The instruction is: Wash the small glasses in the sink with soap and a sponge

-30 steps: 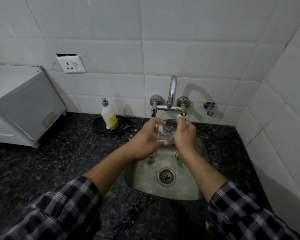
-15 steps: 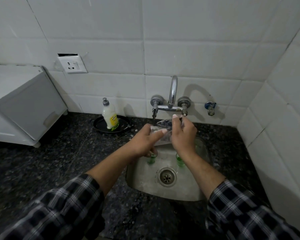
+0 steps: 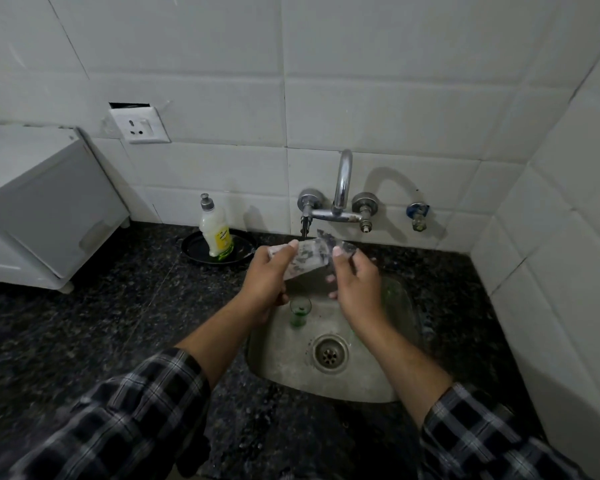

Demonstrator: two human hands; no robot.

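Head view: left hand (image 3: pixel 266 279) and right hand (image 3: pixel 355 285) both closed on a clear glass (image 3: pixel 309 259), held tilted over the sink (image 3: pixel 404 382) just below the tap (image 3: pixel 340 202). One green small glass (image 3: pixel 299 308) stands upright in the basin; a second green one (image 3: pixel 390 294) behind the right wrist, probably. Soap bottle (image 3: pixel 215 230) on dark dish (image 3: pixel 191 249), left of tap.

Green glass (image 3: pixel 299 309), black-speckled counter (image 3: pixel 118 323)
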